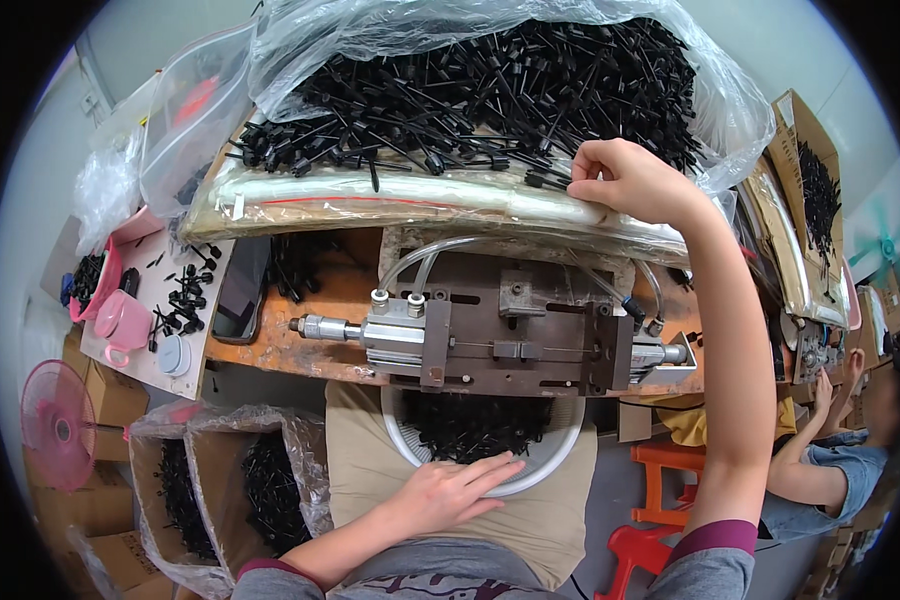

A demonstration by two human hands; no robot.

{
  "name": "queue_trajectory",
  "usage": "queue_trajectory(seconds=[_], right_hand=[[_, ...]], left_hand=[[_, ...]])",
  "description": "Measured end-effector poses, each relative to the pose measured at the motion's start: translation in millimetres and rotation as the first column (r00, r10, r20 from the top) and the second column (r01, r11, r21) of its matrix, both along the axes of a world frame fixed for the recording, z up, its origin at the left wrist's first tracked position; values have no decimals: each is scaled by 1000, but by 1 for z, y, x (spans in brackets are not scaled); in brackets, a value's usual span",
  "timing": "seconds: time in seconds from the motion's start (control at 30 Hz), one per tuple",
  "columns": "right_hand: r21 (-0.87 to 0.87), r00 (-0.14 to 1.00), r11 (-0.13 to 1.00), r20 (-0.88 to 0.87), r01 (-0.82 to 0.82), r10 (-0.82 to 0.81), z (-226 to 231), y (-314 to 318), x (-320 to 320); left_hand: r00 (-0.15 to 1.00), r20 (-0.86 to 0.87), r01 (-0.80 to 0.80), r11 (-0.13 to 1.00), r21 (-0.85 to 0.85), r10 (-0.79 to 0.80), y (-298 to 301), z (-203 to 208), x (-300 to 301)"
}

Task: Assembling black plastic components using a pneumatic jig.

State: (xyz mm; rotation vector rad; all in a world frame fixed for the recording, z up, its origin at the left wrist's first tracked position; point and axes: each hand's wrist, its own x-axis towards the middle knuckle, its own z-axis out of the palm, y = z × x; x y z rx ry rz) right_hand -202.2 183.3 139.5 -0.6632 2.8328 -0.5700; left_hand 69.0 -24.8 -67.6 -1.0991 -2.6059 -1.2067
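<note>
My right hand (630, 182) reaches to the near edge of a big heap of black plastic pieces (510, 85), each with a thick head and a thin stem. Its fingers are closed in a pinch beside some of these pieces; what lies between the fingertips is hidden. Over the near rim of a white round basin (570, 440) on my lap, my left hand (460, 490) rests with fingers stretched out. Similar black pieces (480, 425) fill the basin. Between the heap and the basin stands a metal clamping fixture (520, 330) with air cylinders at both ends.
Clear tubes (410, 262) run to the fixture. A phone (240, 290), a pink cup (123, 320) and loose pieces are at left. Below stand plastic-lined cartons (200, 490) and a pink fan (60, 425). At right are red stools (660, 490) and another person (830, 480).
</note>
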Motion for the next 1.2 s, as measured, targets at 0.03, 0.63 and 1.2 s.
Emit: queue_trajectory(seconds=[0.03, 0.63, 1.2], right_hand=[[35, 999, 999, -35, -27, 28, 2, -1, 2], [355, 354, 866, -806, -351, 474, -57, -4, 173], [-876, 880, -95, 462, 472, 114, -118, -9, 222]], left_hand=[[1000, -1, 4, 1000, 8, -4, 0, -2, 1], [679, 643, -428, 520, 739, -356, -9, 87, -32], [816, 567, -277, 781, 559, -117, -3, 90, -33]])
